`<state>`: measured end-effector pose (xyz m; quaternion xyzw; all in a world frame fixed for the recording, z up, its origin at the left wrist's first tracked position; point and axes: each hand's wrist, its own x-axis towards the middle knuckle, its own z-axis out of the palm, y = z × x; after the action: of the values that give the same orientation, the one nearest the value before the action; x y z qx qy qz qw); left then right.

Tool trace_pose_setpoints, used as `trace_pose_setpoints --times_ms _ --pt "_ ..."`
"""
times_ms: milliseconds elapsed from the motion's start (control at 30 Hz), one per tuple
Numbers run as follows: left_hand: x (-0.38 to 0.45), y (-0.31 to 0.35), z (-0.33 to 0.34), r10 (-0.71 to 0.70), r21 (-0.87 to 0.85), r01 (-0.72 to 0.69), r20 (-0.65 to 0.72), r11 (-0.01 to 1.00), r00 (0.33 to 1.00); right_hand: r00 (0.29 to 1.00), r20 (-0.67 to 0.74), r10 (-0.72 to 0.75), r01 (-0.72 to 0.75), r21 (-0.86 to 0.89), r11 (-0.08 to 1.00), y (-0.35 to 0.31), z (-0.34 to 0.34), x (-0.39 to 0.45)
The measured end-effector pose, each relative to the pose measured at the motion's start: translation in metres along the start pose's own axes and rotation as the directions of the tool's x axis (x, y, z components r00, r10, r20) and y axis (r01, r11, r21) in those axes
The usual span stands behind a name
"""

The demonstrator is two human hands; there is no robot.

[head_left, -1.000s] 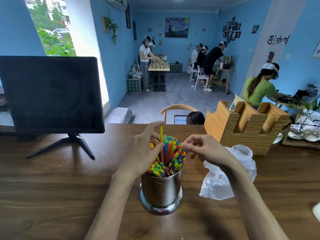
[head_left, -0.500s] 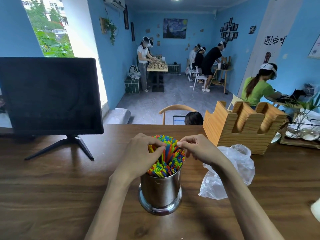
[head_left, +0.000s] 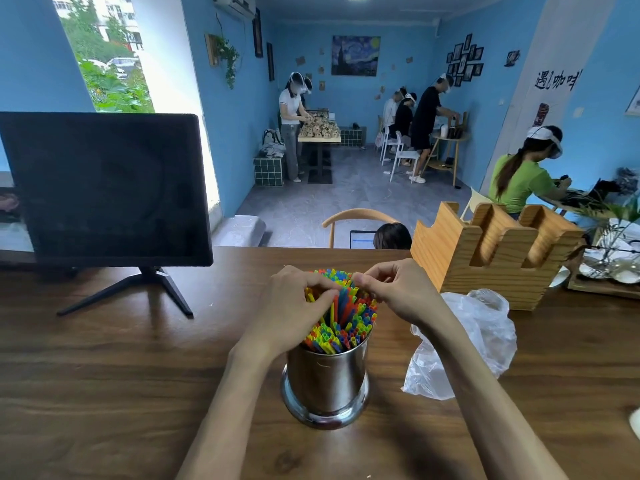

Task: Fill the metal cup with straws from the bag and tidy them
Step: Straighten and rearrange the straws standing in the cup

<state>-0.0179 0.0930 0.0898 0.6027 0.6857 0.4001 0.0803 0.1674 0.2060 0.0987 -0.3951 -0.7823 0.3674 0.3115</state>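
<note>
Standing upright at table [head_left: 104,375] centre, the metal cup [head_left: 327,379] brims with coloured straws [head_left: 346,323]. Left hand [head_left: 294,310] at 10 o'clock and right hand [head_left: 398,292] at 2 o'clock curl fingers together onto the straw tops. Crumpled plastic bag [head_left: 478,337] lies at 3 o'clock.

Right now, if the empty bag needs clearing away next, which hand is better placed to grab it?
Probably the right hand. The plastic bag lies just right of the metal cup, under that wrist. The left hand would have to cross over the straws.
</note>
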Motion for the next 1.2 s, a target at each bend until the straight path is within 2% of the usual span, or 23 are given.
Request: trace_pose_setpoints --times_ms 167,300,400,500,567,667,800,900,1000,1100,1133,1200 --pt "0.002 0.001 0.003 0.044 -0.034 -0.045 -0.029 0.998 0.999 0.984 -0.157 -0.088 0.088 -0.011 0.996 -0.015 -0.009 -0.004" --pt "0.007 0.008 0.004 0.133 -0.088 -0.141 -0.091 0.986 0.987 0.945 -0.25 -0.21 0.25 0.14 0.958 -0.044 -0.018 -0.01" --pt "0.012 0.012 0.004 0.098 -0.103 -0.104 -0.064 0.989 0.993 0.911 -0.259 -0.321 0.382 0.236 0.893 -0.069 -0.023 -0.017" --pt "0.015 0.011 0.003 0.075 -0.073 -0.076 -0.018 0.994 0.997 0.875 -0.314 -0.368 0.471 0.377 0.797 -0.084 -0.031 -0.023" --pt "0.017 0.011 0.0 0.096 -0.079 -0.098 -0.034 0.992 0.995 0.857 -0.36 -0.368 0.507 0.46 0.729 -0.088 -0.036 -0.025" --pt "0.017 0.012 -0.007 0.096 -0.146 -0.1 -0.034 0.984 0.995 0.843 -0.412 -0.345 0.527 0.507 0.682 -0.089 -0.039 -0.025" --pt "0.016 0.016 -0.017 0.064 -0.235 -0.07 -0.034 0.97 0.997 0.873 -0.41 -0.265 0.481 0.626 0.614 -0.077 -0.038 -0.021" --pt "0.013 0.012 -0.033 -0.018 -0.492 -0.042 -0.117 0.87 0.993 0.919 -0.373 -0.128 0.371 0.705 0.605 -0.063 -0.04 -0.016" --pt "0.011 0.003 -0.05 -0.128 -0.689 -0.027 -0.174 0.724 0.976 0.964 -0.258 -0.067 0.224 0.644 0.731 -0.045 -0.041 -0.013" --pt "0.015 0.002 -0.06 -0.267 -0.894 -0.07 -0.206 0.443 0.942 0.993 -0.015 -0.119 0.113 0.465 0.878 -0.033 -0.035 -0.015" --pt "0.017 0.005 -0.061 -0.287 -0.916 -0.103 -0.226 0.387 0.931 0.987 0.055 -0.148 0.113 0.405 0.907 -0.031 -0.03 -0.017" --pt "0.02 0.013 -0.06 -0.287 -0.912 -0.17 -0.288 0.374 0.914 0.967 0.149 -0.205 0.154 0.299 0.942 -0.03 -0.019 -0.02"
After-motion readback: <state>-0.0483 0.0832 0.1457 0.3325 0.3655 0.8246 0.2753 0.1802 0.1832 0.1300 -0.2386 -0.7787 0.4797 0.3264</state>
